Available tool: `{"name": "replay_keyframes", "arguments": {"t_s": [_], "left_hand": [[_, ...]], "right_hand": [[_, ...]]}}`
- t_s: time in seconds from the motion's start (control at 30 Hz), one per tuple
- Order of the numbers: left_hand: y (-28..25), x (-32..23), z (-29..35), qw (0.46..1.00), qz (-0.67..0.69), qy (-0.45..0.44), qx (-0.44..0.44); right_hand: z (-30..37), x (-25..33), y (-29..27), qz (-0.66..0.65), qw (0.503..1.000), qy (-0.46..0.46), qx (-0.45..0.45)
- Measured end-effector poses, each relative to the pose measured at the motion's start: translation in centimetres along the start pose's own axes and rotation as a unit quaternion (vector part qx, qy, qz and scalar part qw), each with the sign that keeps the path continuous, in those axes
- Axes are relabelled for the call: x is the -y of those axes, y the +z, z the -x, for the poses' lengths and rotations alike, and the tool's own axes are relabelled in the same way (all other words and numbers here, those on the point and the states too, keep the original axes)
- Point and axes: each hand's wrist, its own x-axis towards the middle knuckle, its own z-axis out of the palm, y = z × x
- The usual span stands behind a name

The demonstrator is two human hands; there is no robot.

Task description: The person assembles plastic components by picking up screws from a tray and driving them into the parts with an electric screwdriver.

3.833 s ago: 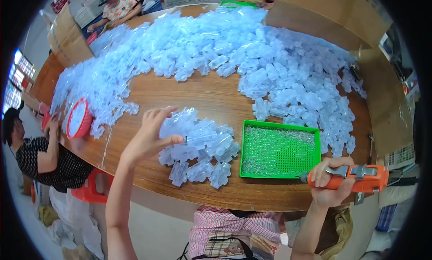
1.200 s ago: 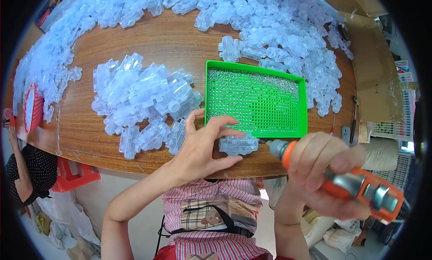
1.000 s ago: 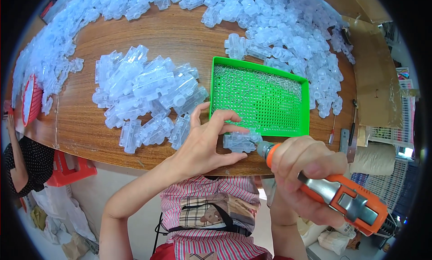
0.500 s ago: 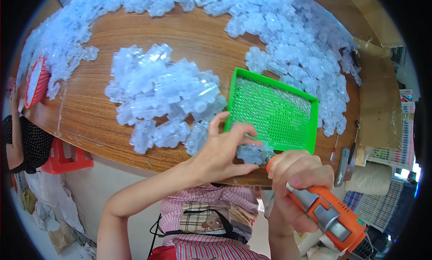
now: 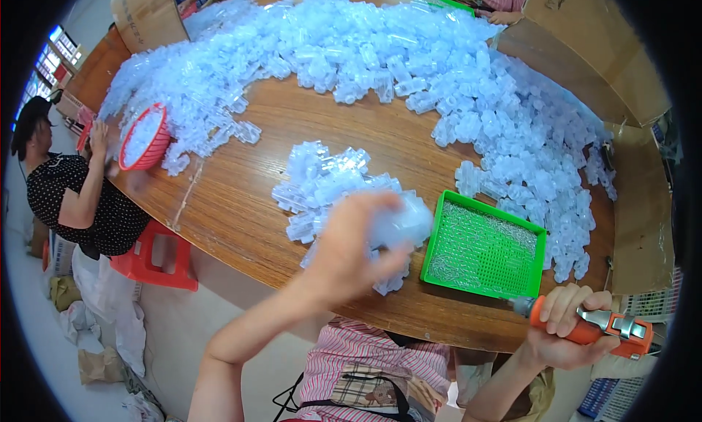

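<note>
My right hand (image 5: 574, 327) is wrapped round an orange electric screwdriver (image 5: 594, 324), its tip pointing left beside the near right corner of a green tray (image 5: 482, 288). Small silver screws (image 5: 468, 239) cover much of the tray's perforated bottom. My left hand (image 5: 351, 250), smeared by motion, has its fingers and thumb round a clear plastic part (image 5: 402, 221); the part's outline is blurred. Behind and beside that hand lies a small pile of similar clear plastic parts (image 5: 318, 181), left of the tray.
A large bank of clear plastic parts (image 5: 365, 60) curves round the wooden table (image 5: 256, 184). A red basket (image 5: 155, 148) stands at the left, near a person in a dotted top (image 5: 88, 203) and a red stool (image 5: 164, 257). Cardboard (image 5: 640, 203) borders the right side; other people sit at the far edge.
The view has shifted, showing more of the far table. My right hand has moved the screwdriver right, away from the part at the tray's near edge. My left hand has lifted a plastic part.
</note>
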Motion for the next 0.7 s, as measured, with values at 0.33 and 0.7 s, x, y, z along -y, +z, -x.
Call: {"name": "replay_keyframes", "arguments": {"t_s": [0.33,0.7], "left_hand": [[-7.5,8.7,-4.7,0.959,-0.236,-0.056,0.145],[9.3,3.0,-12.8,0.94,-0.141,0.141,0.278]], "right_hand": [[0.8,-1.3,-2.0,0.059,0.998,-0.002,-0.029],[0.7,-3.3,-1.9,0.069,0.996,0.044,-0.043]]}}
